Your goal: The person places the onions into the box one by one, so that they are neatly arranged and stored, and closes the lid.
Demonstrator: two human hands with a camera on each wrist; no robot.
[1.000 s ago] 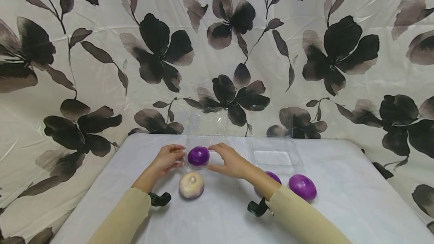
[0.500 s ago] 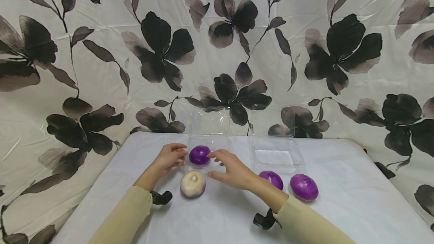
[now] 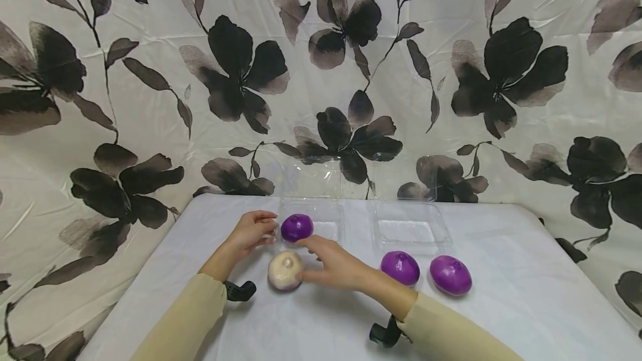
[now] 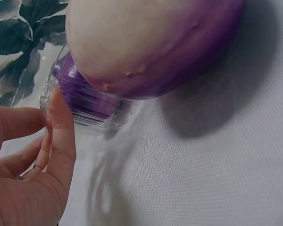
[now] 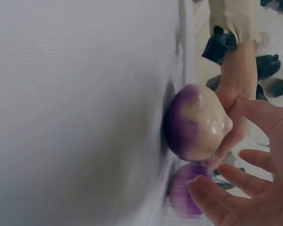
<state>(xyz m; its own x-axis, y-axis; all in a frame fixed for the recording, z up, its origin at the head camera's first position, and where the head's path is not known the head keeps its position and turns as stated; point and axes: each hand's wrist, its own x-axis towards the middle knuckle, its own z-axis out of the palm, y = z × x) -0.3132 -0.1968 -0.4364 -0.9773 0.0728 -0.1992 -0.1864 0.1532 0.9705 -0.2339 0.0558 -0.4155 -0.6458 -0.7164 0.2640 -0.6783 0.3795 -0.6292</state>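
Fingers of the left hand [image 3: 248, 234] pinched the left side of the left clear container [image 3: 329, 230], in which one purple vegetable [image 3: 297, 228] lay. The right hand [image 3: 338, 264] hung just beside the cream-and-purple vegetable [image 3: 283, 271], its fingers spread and grasping nothing; whether the thumb touched it could not be told. That vegetable rested on the counter [image 3: 306, 330], in front of the left container. Two further purple vegetables [image 3: 451, 276] sat before the right clear container [image 3: 413, 233].
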